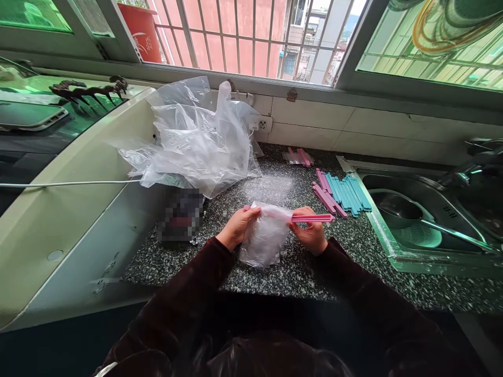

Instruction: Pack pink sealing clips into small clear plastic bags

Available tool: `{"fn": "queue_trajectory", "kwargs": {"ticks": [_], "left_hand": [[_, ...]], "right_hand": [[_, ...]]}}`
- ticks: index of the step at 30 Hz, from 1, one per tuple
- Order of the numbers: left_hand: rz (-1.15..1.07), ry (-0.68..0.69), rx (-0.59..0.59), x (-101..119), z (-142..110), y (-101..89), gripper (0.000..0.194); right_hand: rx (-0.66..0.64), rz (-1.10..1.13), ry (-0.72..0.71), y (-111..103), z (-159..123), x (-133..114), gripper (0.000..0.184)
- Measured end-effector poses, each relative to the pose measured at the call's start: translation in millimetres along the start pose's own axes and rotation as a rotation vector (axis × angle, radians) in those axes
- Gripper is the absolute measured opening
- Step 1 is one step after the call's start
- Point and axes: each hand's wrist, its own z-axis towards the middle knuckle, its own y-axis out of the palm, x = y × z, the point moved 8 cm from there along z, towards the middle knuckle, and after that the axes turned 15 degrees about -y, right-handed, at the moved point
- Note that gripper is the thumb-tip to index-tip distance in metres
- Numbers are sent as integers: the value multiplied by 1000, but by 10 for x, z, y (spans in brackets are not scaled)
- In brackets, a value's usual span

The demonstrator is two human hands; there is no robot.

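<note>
Your left hand [237, 229] holds the clear bag [262, 243] in a narrow grip; your right hand [313, 239] grips pink strips [314, 218] above the surface [298, 280]. Caution: uneven pulling could tear the film or drop strips.

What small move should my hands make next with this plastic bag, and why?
I'd probably ease the pink strip leftward with the right hand: it juts well past the plastic bag's right side, while the left hand steadies the left.
</note>
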Motion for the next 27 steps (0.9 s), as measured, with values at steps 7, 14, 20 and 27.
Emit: {"fn": "queue_trajectory", "kwargs": {"ticks": [7, 14, 20, 27], "left_hand": [[-53, 50, 56, 63, -17, -73, 27], [-17, 79, 71, 72, -33, -55, 30], [52, 65, 58, 46, -37, -16, 30], [120, 98, 67, 48, -21, -7, 31]], "right_hand": [[83, 16, 36, -179, -17, 24, 18], [112, -31, -56, -228, 48, -114, 14], [101, -99, -102, -234, 79, -184, 10], [35, -175, -106, -192, 100, -214, 3]]}}
